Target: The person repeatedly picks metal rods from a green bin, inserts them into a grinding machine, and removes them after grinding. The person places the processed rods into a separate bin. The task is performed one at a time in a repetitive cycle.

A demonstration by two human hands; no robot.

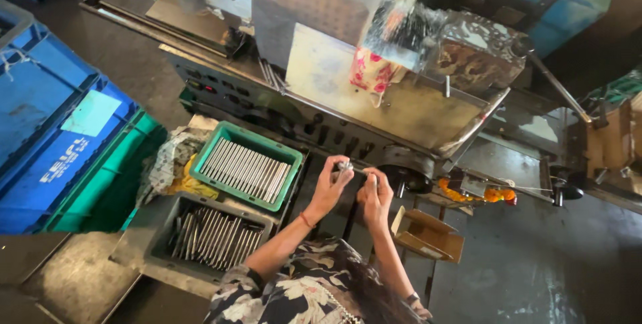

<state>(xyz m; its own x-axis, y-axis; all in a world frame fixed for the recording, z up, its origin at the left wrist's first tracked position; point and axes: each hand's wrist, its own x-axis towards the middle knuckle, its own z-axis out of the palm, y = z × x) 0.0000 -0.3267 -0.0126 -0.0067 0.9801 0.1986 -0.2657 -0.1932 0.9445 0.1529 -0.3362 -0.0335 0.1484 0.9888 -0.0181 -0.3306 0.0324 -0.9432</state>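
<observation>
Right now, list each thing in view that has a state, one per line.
left hand: raised, pinching a small metal part
right hand: raised, touching the same part
green basket: full of metal rods in a row
grey tray: holds loose rods
cardboard box: open

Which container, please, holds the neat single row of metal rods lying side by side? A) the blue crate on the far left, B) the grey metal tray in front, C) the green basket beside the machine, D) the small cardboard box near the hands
C: the green basket holds metal rods lined up in one tidy row, whereas the grey metal tray in front of it holds rods lying in a looser jumble.
</observation>
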